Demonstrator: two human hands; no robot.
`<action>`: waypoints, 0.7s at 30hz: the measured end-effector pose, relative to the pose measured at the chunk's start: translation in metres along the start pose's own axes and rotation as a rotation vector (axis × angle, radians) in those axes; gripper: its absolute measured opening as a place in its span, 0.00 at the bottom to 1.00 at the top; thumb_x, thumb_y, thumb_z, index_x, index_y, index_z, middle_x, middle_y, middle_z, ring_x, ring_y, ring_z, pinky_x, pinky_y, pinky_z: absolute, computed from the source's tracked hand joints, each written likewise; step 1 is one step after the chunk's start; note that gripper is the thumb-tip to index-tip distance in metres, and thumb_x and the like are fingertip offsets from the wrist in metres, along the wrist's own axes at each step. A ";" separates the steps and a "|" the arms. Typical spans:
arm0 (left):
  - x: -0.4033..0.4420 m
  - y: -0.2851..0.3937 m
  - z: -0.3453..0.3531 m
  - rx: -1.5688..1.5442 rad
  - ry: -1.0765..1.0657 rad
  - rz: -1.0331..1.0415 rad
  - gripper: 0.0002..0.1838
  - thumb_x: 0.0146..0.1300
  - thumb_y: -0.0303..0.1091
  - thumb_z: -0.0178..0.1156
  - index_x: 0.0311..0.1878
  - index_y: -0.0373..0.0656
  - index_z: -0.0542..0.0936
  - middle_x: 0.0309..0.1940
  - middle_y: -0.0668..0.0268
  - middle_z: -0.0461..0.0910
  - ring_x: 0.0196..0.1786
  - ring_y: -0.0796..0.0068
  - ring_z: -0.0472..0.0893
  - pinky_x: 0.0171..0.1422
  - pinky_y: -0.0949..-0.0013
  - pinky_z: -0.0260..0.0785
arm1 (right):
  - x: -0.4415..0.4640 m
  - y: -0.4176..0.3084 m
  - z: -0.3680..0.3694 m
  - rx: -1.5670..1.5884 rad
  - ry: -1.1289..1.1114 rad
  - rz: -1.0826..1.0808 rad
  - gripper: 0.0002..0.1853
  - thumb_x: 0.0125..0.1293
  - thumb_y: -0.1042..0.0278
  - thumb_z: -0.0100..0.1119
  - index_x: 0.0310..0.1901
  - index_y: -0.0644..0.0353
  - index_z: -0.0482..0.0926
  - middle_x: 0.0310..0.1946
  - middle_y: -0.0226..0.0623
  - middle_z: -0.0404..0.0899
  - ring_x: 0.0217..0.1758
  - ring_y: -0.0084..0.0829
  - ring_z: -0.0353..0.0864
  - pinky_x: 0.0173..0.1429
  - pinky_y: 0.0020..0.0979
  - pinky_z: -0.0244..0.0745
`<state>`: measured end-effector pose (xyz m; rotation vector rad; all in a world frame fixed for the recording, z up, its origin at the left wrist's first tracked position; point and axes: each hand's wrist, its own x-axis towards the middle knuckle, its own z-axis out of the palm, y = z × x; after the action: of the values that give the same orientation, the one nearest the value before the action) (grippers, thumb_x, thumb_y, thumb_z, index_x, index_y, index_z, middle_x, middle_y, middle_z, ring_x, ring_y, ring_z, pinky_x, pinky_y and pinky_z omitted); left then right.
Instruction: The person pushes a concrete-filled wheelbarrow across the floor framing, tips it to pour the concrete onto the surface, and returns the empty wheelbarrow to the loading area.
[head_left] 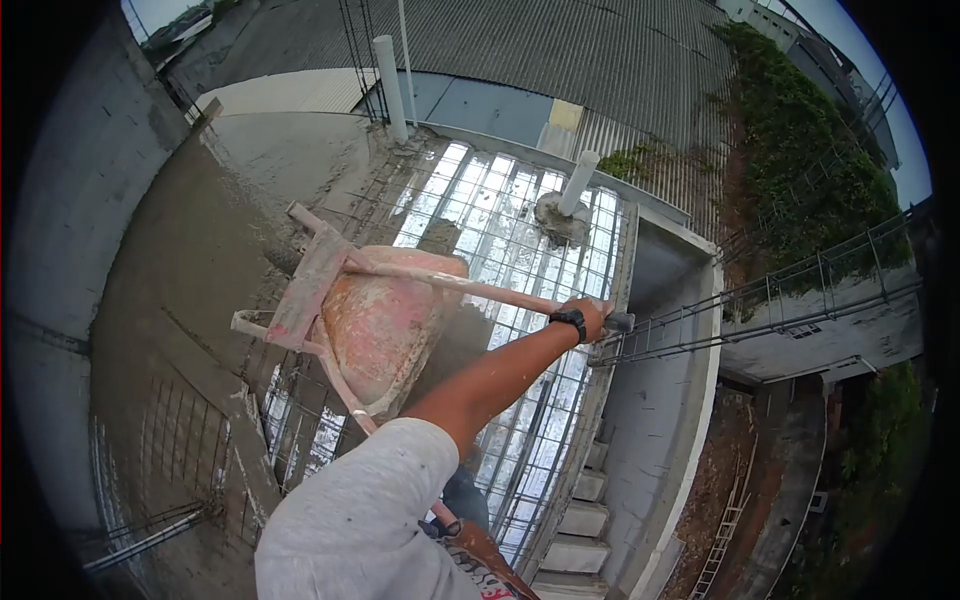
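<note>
A pink, cement-smeared wheelbarrow [390, 325] is tipped up, its underside turned towards me. My left hand [592, 318], with a dark watch at the wrist, is closed round the grip of one handle at the end of my outstretched arm. The other handle runs down behind my grey sleeve to my right hand [450, 526], which is mostly covered but appears closed on it. Wet concrete [466, 335] lies beside the tray. Beneath are shiny panels crossed by a steel mesh [520, 210].
Wet concrete [170, 260] covers the left side. White pipes [390, 88] [578, 183] stand upright near the far edge. A stairwell with concrete steps [580, 518] drops away at the right, and a rebar cage [780, 292] juts across it. A grey wall [70, 190] rises at left.
</note>
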<state>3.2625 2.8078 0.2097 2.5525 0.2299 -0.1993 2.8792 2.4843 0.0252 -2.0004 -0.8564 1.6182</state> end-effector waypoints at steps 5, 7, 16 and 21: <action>-0.068 -0.067 -0.125 -0.005 0.390 -0.046 0.25 0.57 0.54 0.61 0.49 0.46 0.72 0.39 0.55 0.81 0.45 0.52 0.80 0.48 0.53 0.72 | -0.001 -0.060 -0.042 -0.010 -0.056 -0.188 0.23 0.51 0.54 0.68 0.32 0.70 0.75 0.27 0.54 0.78 0.29 0.42 0.78 0.36 0.40 0.71; -0.118 -0.092 -0.175 0.011 0.562 -0.081 0.28 0.56 0.57 0.62 0.50 0.44 0.73 0.37 0.56 0.81 0.43 0.51 0.81 0.48 0.53 0.72 | -0.021 -0.133 -0.077 -0.130 -0.087 -0.124 0.22 0.53 0.55 0.66 0.35 0.70 0.75 0.31 0.54 0.80 0.35 0.45 0.81 0.39 0.41 0.72; -0.459 -0.251 -0.346 -0.047 1.264 -0.656 0.43 0.50 0.61 0.67 0.58 0.35 0.67 0.38 0.53 0.82 0.43 0.56 0.82 0.48 0.63 0.75 | -0.020 -0.355 -0.072 -0.355 -0.335 -0.049 0.22 0.49 0.56 0.68 0.32 0.71 0.76 0.29 0.48 0.80 0.31 0.35 0.80 0.37 0.39 0.72; -0.689 -0.277 -0.334 0.105 1.369 -0.513 0.22 0.54 0.50 0.69 0.36 0.38 0.78 0.29 0.64 0.81 0.31 0.74 0.80 0.40 0.71 0.74 | 0.007 -0.371 0.022 -0.247 -0.407 0.061 0.21 0.49 0.73 0.67 0.44 0.66 0.69 0.24 0.39 0.76 0.20 0.31 0.77 0.26 0.32 0.73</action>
<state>2.5658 3.1362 0.4725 2.2208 1.3639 1.3959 2.7857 2.7549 0.2629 -1.8943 -1.2023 2.0846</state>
